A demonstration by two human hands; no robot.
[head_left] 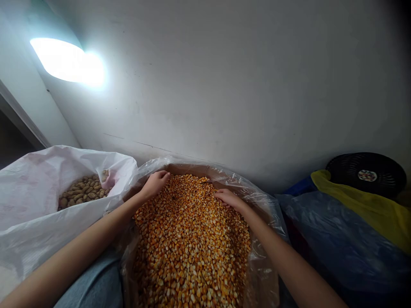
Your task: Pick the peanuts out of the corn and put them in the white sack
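Orange and yellow corn kernels [192, 239] fill a box lined with a clear plastic bag [266, 205]. My left hand [156, 183] is at the far left edge of the kernels, its fingers curled together; what they hold, if anything, is hidden. On the far right side of the heap, my right hand [228, 198] touches the kernels with its fingers bent together, and their tips are too small to make out. A small dark sliver [208, 182] lies on the corn just beyond my right hand.
At the left, a white sack [28, 184] holds peanuts in shells [84, 189]. To the right are a dark plastic bag [340, 239], a yellow mesh cloth [362, 205] and a black fan cover [366, 174]. A wall [224, 85] with a bright lamp [64, 60] stands behind.
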